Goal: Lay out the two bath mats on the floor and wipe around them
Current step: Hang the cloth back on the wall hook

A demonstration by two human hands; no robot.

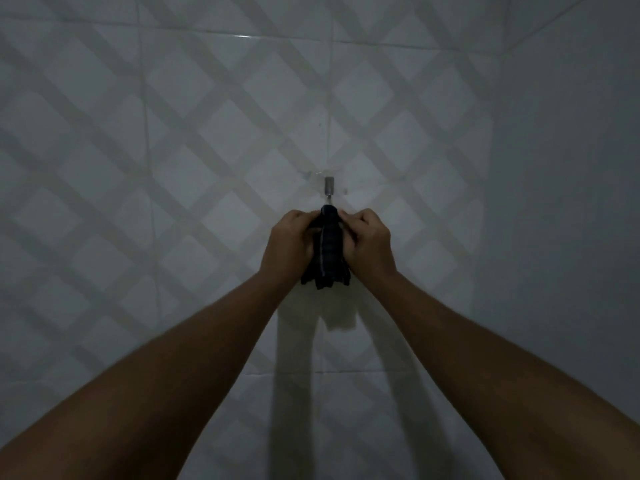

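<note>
Gripping a dark cloth under the wall hook

Bunched into a narrow bundle, the dark cloth (330, 247) hangs against the far wall, at about the middle of the scene. A pale stripe runs down its length and its loose ends splay out below the hands. Its top sits just beneath a small metal hook (329, 187) fixed to the wall. I cannot tell whether the cloth is actually caught on the hook, because its top and the fingertips cover the hook's lower end.

The left hand (289, 245) closes on the cloth from the left, its fingers curled in around the bundle. The right hand (369, 242) does the same from the right, with bent fingers pinching the fabric near its top. The two hands almost meet over it and hide most of the cloth's sides. Both bare forearms reach in from the near corners of the scene.

Behind them is the tiled wall (173, 150), pale and patterned with crossing diagonal bands that form diamonds. Shadows (341, 313) of the cloth and arms fall on the tiles below the hands. To the right a plain side wall (571, 202) meets the tiled one at a corner.
</note>
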